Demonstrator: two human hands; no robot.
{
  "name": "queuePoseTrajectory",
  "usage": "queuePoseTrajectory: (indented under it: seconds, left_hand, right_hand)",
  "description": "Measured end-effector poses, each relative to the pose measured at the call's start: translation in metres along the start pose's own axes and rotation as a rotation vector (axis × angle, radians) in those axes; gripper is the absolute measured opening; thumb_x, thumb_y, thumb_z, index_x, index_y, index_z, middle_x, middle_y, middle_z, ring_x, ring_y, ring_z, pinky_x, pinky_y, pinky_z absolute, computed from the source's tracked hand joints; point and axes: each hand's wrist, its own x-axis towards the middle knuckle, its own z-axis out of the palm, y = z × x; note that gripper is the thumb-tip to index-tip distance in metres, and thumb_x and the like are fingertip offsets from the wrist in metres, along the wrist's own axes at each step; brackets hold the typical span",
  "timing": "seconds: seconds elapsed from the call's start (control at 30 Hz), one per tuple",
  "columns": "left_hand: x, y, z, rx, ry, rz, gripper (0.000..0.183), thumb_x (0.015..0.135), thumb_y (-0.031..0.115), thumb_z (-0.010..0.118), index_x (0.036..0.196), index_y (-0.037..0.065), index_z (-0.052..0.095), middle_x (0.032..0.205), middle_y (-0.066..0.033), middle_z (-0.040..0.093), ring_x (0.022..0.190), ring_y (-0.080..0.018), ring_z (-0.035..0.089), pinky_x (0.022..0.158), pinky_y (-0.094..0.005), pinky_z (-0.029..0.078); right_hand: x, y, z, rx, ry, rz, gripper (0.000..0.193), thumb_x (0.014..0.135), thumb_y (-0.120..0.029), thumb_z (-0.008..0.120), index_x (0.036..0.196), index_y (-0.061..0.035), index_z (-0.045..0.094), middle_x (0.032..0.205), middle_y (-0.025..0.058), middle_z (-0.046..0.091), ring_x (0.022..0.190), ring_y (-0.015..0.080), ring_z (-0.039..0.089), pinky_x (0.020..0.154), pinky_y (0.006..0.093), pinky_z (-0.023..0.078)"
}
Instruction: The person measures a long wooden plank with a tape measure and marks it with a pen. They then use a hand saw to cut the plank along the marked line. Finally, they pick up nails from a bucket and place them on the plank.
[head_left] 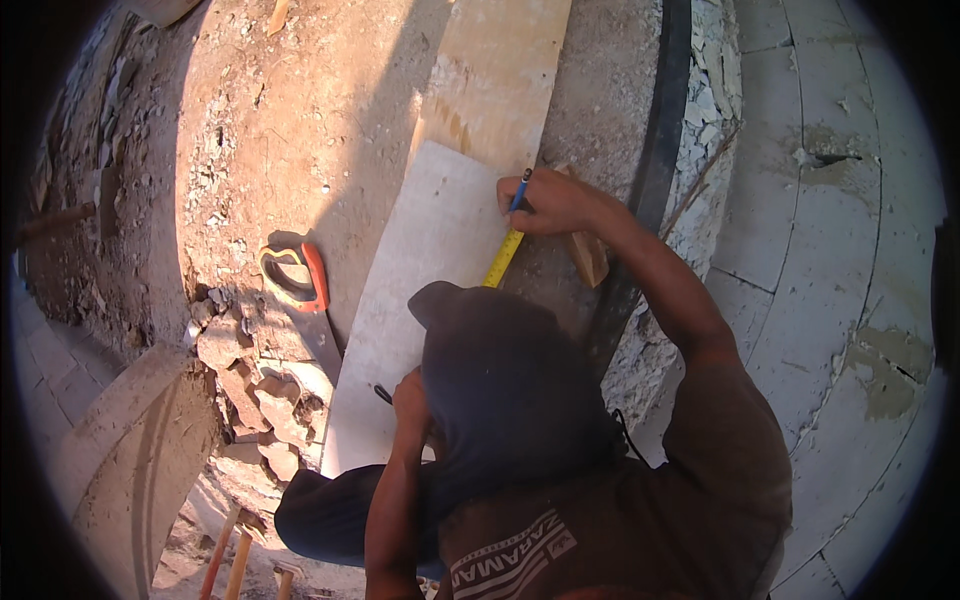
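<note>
Wearer's own hands: out of view, finger state cannot be told. Co-worker's right hand (550, 203) grasps a blue pencil (520, 188) beside a yellow tape (503, 258), presumably for marking; left hand (410, 405) half hidden, grip unclear. Pale board (400, 270) lies beneath, overlapping a plank (500, 70). Dirt ground (270, 150); grey slabs (800, 220) right.

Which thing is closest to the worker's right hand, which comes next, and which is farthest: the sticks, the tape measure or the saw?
From the worker's right hand in the head view:
1. Tape measure: just below the hand.
2. Saw: over on the left.
3. Sticks: down at the lower left.
</note>
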Motion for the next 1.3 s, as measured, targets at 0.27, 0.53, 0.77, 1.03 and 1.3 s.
queuePoseTrajectory:
  seconds: [0.27, 0.53, 0.77, 1.03, 1.3]
  left_hand:
    - [0.003, -0.013, 0.007, 0.014, 0.000, -0.009, 0.041, 0.087, 0.042, 0.057, 0.096, 0.003, 0.068, 0.096, -0.0264, 0.069, 0.095, -0.0483, 0.064, 0.079, -0.0529, 0.050]
    - [0.006, -0.015, 0.009, 0.066, -0.028, -0.035, 0.039, 0.086, 0.042, 0.058, 0.095, 0.005, 0.069, 0.096, -0.0251, 0.069, 0.094, -0.0475, 0.065, 0.079, -0.0530, 0.051]
    - [0.006, -0.012, 0.005, 0.079, -0.043, -0.027, 0.039, 0.085, 0.042, 0.060, 0.095, 0.005, 0.070, 0.096, -0.0242, 0.070, 0.094, -0.0466, 0.065, 0.078, -0.0523, 0.051]
    - [0.006, -0.011, 0.005, 0.049, -0.029, -0.032, 0.039, 0.085, 0.042, 0.060, 0.096, 0.006, 0.070, 0.095, -0.0235, 0.070, 0.094, -0.0457, 0.066, 0.078, -0.0514, 0.051]
    - [0.008, -0.014, 0.007, 0.064, -0.046, -0.038, 0.039, 0.085, 0.043, 0.059, 0.098, 0.008, 0.070, 0.096, -0.0231, 0.070, 0.094, -0.0450, 0.066, 0.078, -0.0511, 0.051]
  right_hand:
    - [-0.003, 0.002, 0.001, 0.031, -0.020, -0.052, 0.014, 0.083, -0.019, 0.063, 0.086, -0.0064, 0.057, 0.068, 0.0090, 0.057, 0.066, 0.0261, 0.060, 0.063, 0.0394, 0.045]
    - [-0.001, 0.001, 0.004, -0.042, -0.046, -0.006, 0.016, 0.083, -0.019, 0.062, 0.088, -0.0047, 0.059, 0.069, 0.0143, 0.058, 0.066, 0.0308, 0.061, 0.064, 0.0421, 0.046]
    - [-0.001, -0.004, 0.001, -0.024, -0.062, 0.037, 0.026, 0.081, -0.026, 0.061, 0.091, -0.0025, 0.064, 0.076, 0.0234, 0.064, 0.074, 0.0381, 0.065, 0.070, 0.0465, 0.050]
    - [0.000, -0.004, 0.001, -0.058, -0.078, 0.043, 0.019, 0.082, -0.022, 0.062, 0.091, -0.0051, 0.062, 0.073, 0.0184, 0.062, 0.071, 0.0343, 0.063, 0.068, 0.0444, 0.048]
    - [-0.002, -0.006, 0.002, -0.009, -0.036, 0.011, 0.011, 0.084, -0.016, 0.064, 0.085, -0.0063, 0.058, 0.067, 0.0085, 0.059, 0.064, 0.0248, 0.060, 0.062, 0.0385, 0.046]
